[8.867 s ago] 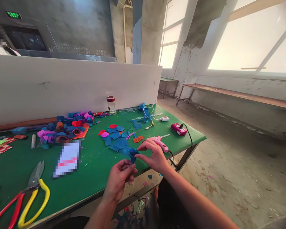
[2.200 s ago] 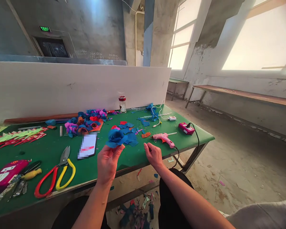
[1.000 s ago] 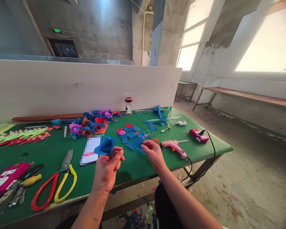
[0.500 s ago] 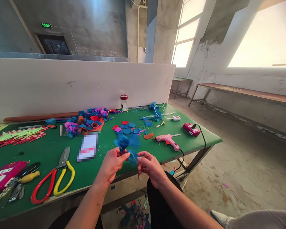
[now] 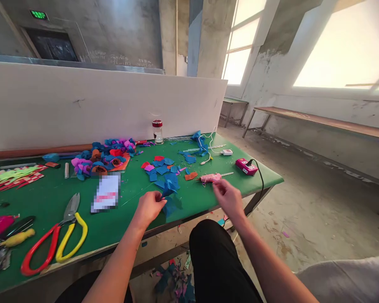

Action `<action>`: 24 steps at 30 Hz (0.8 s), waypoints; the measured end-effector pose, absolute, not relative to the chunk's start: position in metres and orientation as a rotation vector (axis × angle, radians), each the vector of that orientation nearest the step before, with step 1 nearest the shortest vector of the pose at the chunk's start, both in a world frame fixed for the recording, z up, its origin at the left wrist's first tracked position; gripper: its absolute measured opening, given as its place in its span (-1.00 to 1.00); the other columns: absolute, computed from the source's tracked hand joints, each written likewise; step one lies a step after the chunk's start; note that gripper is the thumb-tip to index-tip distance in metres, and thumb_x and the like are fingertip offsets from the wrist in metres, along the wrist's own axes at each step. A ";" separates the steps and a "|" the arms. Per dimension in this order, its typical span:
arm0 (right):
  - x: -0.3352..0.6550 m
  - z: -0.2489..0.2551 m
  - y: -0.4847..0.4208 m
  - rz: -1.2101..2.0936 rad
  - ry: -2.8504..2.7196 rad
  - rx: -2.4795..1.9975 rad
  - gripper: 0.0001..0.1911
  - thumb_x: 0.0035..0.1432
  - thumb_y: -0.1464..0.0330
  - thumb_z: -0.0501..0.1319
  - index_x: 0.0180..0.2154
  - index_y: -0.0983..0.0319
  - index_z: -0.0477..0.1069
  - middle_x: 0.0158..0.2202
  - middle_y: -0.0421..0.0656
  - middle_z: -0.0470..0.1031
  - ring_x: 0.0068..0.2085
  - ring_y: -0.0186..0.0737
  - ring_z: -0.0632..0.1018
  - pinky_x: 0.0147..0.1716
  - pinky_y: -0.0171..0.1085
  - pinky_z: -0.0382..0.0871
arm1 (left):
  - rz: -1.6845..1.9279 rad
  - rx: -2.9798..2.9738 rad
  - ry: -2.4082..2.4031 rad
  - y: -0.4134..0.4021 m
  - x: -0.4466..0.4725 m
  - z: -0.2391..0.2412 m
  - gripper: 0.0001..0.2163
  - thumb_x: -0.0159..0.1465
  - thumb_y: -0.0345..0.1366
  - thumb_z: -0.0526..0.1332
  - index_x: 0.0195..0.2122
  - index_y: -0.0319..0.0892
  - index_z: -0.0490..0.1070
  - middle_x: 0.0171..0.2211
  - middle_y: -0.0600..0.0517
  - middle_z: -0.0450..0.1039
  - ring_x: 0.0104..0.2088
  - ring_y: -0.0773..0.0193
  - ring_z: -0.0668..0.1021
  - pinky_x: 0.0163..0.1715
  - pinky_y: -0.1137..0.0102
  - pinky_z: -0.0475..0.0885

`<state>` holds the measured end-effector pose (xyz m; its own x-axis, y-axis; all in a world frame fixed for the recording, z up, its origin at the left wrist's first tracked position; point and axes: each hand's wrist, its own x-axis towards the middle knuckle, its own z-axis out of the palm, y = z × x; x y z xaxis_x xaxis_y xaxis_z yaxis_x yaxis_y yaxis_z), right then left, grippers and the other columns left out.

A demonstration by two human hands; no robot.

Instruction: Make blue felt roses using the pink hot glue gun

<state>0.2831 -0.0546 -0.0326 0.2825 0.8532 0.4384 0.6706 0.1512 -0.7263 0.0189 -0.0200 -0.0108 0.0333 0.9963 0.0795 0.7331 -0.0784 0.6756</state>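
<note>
My left hand [image 5: 149, 207] is closed on a blue felt flower [image 5: 169, 196], held just above the near edge of the green table [image 5: 66, 193]. My right hand [image 5: 228, 197] is blurred by motion, with nothing seen in it, just in front of the pink glue gun [image 5: 212, 178] that lies on the table. Loose blue, red and pink felt petals [image 5: 164, 168] lie beyond the flower.
Red and yellow-handled shears [image 5: 55, 235] lie at the near left. A pile of finished felt flowers [image 5: 101, 155] sits by the white partition [image 5: 97, 101]. A small jar [image 5: 157, 131], a pink power strip [image 5: 245, 166] with a black cord, and a phone [image 5: 106, 193] are on the table.
My right hand has let go of the blue felt and swung right toward the glue gun. My left hand still holds the flower, now lower near the table.
</note>
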 end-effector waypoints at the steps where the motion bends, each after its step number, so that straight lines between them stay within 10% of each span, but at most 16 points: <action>1: 0.301 -0.032 -0.046 0.128 -1.458 -1.663 -0.73 0.17 0.16 0.09 -0.29 0.19 0.42 -0.46 -0.18 0.46 -0.49 -0.26 0.42 -0.42 -0.30 0.25 | 0.784 1.843 1.728 -0.018 0.017 -0.013 -0.81 -0.05 -0.28 0.26 -0.71 -0.14 0.29 -0.65 0.08 0.36 -0.56 0.28 0.35 -0.53 0.42 0.10; 14: 0.355 -0.035 -0.008 0.432 -1.680 -1.790 -0.62 0.02 0.07 0.22 -0.61 0.17 0.23 -0.63 -0.27 0.32 -0.56 -0.31 0.34 -0.58 -0.33 0.10 | 0.825 1.635 1.639 -0.016 0.017 -0.026 -0.77 -0.07 -0.18 0.25 -0.70 -0.14 0.24 -0.72 0.11 0.32 -0.61 0.31 0.34 -0.57 0.44 0.11; 19: 0.347 -0.022 -0.038 0.639 -1.459 -1.642 -0.56 0.13 -0.06 0.07 -0.37 0.19 0.30 -0.55 -0.25 0.35 -0.53 -0.27 0.44 -0.56 -0.31 0.31 | 0.749 1.683 1.686 -0.017 0.017 -0.024 -0.81 -0.02 -0.27 0.24 -0.66 -0.13 0.25 -0.72 0.10 0.37 -0.59 0.27 0.41 -0.56 0.43 0.16; 24: 0.316 -0.004 -0.077 1.318 -1.155 -1.157 -0.52 -0.04 0.07 0.37 -0.18 0.19 0.31 -0.40 -0.22 0.45 -0.44 -0.32 0.49 -0.35 -0.26 0.46 | 0.668 1.752 1.731 -0.015 0.017 -0.025 -0.83 0.02 -0.33 0.26 -0.64 -0.14 0.28 -0.71 0.11 0.38 -0.57 0.28 0.42 -0.53 0.43 0.16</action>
<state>0.3156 -0.0769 -0.0039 -0.0481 0.9978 -0.0455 -0.0860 -0.0495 -0.9951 0.0167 -0.0149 -0.0248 0.0318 0.9983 -0.0484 0.7073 0.0118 0.7068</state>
